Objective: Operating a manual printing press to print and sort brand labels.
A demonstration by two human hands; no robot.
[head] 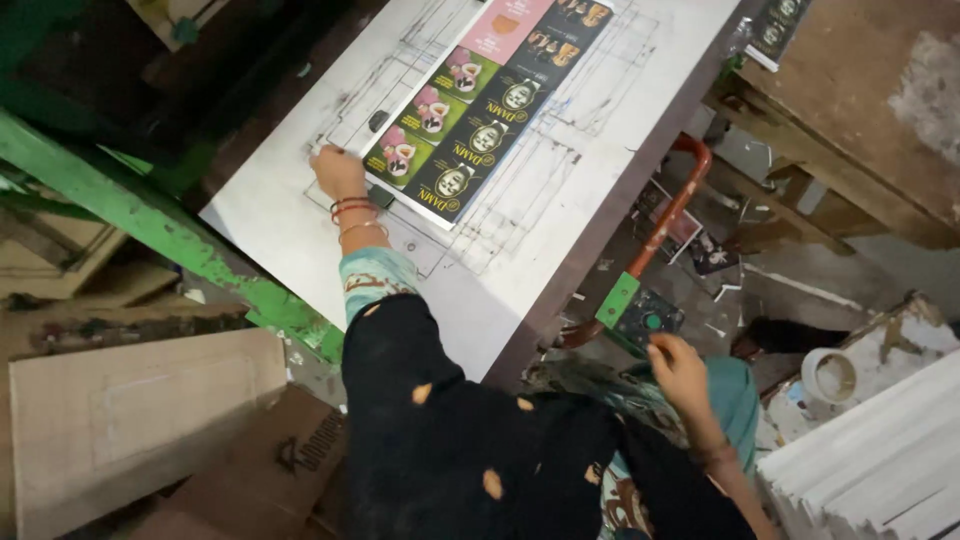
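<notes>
Glossy printed sheet (480, 110), black and green and pink panels, lies flat on the white work table (560, 230), set inside pencilled guide lines, likely so its edges register square. Left hand (338, 172) rests at the sheet's near-left corner, fingers laid down flat and together on the edge, seemingly pinning it against a small dark stop (378, 121) just beside; thin bangles (352, 212) circle that wrist. One sheet counted on the table, or a stack too thin to tell; its panels run in two columns, four or five each. Right hand (678, 368) hangs low off the table's edge, fingers loosely curled beside a green control box (648, 318) with one round button; touching or just short, cannot tell. A red-orange bent pipe (680, 200) rises from the box along the table side. Outward: one tape roll (830, 374), a stack of white boards (880, 460) lower right, green painted frame (150, 225) left, cardboard pieces (140, 420) on the floor.
</notes>
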